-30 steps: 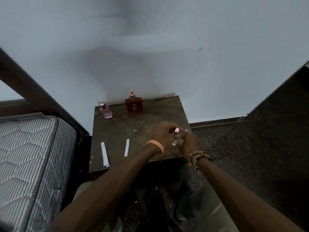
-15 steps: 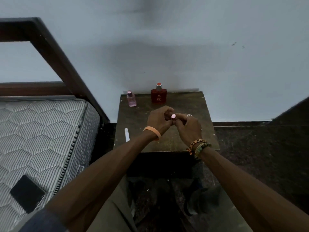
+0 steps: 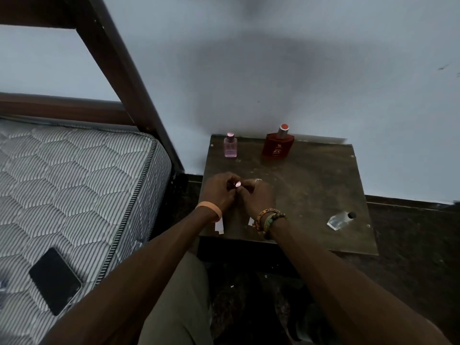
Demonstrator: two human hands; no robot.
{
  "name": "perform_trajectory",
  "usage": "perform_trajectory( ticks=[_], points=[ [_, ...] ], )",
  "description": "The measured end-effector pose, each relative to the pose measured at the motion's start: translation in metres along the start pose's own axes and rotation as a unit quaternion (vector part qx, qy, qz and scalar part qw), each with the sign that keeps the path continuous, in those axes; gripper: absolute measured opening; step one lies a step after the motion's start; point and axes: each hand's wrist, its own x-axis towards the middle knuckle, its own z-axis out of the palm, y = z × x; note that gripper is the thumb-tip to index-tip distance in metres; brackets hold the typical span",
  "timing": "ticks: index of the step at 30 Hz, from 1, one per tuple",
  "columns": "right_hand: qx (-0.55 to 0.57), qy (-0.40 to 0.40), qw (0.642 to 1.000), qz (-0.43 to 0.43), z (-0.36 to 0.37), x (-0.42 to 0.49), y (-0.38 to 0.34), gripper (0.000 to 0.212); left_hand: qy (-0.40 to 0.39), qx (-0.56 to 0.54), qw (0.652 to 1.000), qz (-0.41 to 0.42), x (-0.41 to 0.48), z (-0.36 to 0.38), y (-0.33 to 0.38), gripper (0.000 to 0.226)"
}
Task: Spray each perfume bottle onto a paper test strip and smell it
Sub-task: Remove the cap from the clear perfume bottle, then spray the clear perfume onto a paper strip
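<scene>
Right now a small bottle [image 3: 238,184], only its pink top showing, is held over the worktop [image 3: 311,185]. It is gripped by the curled fingers of the left hand [image 3: 219,189]. The right hand [image 3: 258,195] is curled against it; what is pinched cannot be told. Paper strips [image 3: 219,227] lie under both wrists. Gold marks on the red bottle [image 3: 277,146] cannot be read.

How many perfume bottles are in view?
4: pink bottle, red bottle standing at table's back; clear bottle lying front right; pink-capped bottle, mostly hidden, between left hand and right hand.
</scene>
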Motion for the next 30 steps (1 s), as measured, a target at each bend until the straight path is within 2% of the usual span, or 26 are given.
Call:
perform_trajectory(
  ticks=[9, 14, 17, 21, 24, 26, 28, 30],
  points=[
    [-0.123, -0.045, 0.991, -0.032, 0.034, 0.04, -0.012, 0.024, 0.029, 0.033, 0.999, -0.029, 0.03, -0.002, -0.035, 0.019],
    [-0.119, -0.05, 0.991, -0.045, 0.035, 0.045, -0.01, 0.025, 0.037, 0.01, 0.999, -0.024, 0.035, 0.002, -0.047, 0.017],
    [-0.133, -0.061, 0.987, -0.065, 0.033, 0.045, -0.004, 0.03, 0.026, 0.005, 0.999, -0.018, 0.036, 0.0, -0.049, 0.027],
    [-0.133, -0.018, 0.99, -0.052, 0.019, 0.041, 0.004, 0.037, 0.029, 0.002, 1.0, -0.009, 0.029, -0.006, -0.044, 0.051],
    [-0.144, 0.033, 0.988, -0.046, -0.005, 0.035, 0.013, 0.033, 0.104, 0.022, 0.994, -0.007, 0.023, -0.01, -0.039, 0.055],
    [-0.148, 0.072, 0.986, -0.038, -0.021, 0.032, 0.021, 0.03, 0.171, 0.033, 0.985, -0.002, 0.021, -0.01, -0.029, 0.05],
    [-0.15, 0.088, 0.985, -0.012, -0.034, 0.029, 0.029, 0.029, 0.211, 0.022, 0.977, 0.038, 0.018, -0.007, -0.015, 0.037],
    [-0.15, 0.086, 0.985, 0.017, -0.042, 0.025, 0.034, 0.027, 0.175, -0.006, 0.981, 0.084, 0.013, -0.001, -0.001, 0.025]
  ],
)
